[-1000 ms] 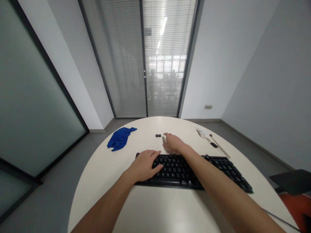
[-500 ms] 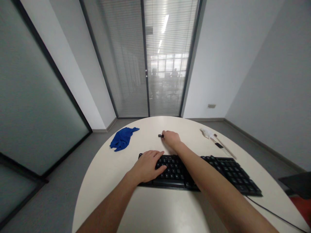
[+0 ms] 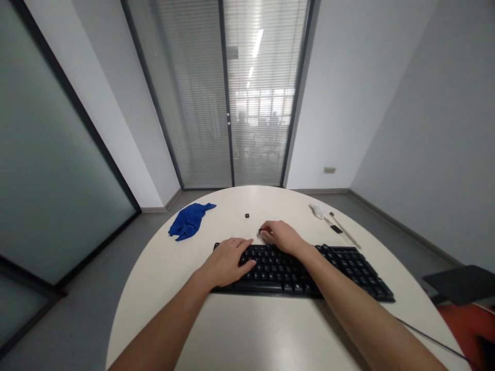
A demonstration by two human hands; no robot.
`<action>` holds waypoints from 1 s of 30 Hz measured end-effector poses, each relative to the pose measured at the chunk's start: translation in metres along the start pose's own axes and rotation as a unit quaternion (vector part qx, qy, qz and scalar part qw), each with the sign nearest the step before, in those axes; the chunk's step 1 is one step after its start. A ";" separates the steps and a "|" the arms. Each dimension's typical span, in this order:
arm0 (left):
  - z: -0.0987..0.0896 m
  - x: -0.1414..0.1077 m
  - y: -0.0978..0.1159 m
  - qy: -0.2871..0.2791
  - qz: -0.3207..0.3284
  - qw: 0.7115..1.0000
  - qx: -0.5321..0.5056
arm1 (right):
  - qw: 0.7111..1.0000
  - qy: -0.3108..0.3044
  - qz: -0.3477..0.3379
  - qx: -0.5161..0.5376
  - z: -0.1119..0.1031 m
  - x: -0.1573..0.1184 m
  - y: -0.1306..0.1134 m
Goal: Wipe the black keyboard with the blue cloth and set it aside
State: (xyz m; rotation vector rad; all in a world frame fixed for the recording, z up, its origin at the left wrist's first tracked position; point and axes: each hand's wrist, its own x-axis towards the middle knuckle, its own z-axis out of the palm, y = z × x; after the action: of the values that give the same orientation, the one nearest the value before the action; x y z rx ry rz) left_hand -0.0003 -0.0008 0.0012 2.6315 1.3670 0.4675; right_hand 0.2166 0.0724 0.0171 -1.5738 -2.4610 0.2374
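A black keyboard (image 3: pixel 266 273) lies across the round table, its cable leading off to the right. My left hand (image 3: pixel 230 260) rests on the keyboard's left end, fingers stretched out and thumb apart over the keys. Just behind the keyboard's back edge, my right hand (image 3: pixel 282 236) pinches a small black keycap (image 3: pixel 259 231) between thumb and fingertips. Another black keycap (image 3: pixel 247 215) sits alone on the tabletop, farther back and to the left of my right hand. My right forearm crosses over the keyboard and hides some of its keys.
A crumpled blue cloth (image 3: pixel 189 221) lies at the left of the white table (image 3: pixel 154 288). At the back right are a white brush (image 3: pixel 319 210), a thin stick (image 3: pixel 346 232) and a small black piece (image 3: pixel 336 229). A red and black chair (image 3: pixel 460 286) stands beyond the right edge.
My right hand has come back toward the keyboard, away from the keycap on the table, with another keycap in its fingers. My left hand stays on the keyboard. The view has shifted slightly.
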 end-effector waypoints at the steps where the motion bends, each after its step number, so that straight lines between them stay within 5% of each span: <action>1: 0.000 0.000 0.000 0.000 0.000 1.000 0.000 | 1.000 0.003 -0.012 0.018 -0.002 -0.007 0.001; 8: -0.001 0.000 0.002 -0.005 -0.008 1.000 0.002 | 0.984 -0.035 -0.078 0.156 -0.012 -0.027 0.001; 30: -0.002 0.000 0.003 -0.004 -0.005 1.000 -0.001 | 0.996 -0.048 -0.077 0.010 -0.020 -0.032 -0.010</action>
State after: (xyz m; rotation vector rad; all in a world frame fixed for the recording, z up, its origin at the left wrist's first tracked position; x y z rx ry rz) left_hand 0.0014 -0.0025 0.0035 2.6208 1.3748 0.4568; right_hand 0.2261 0.0395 0.0363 -1.3875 -2.6273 0.3185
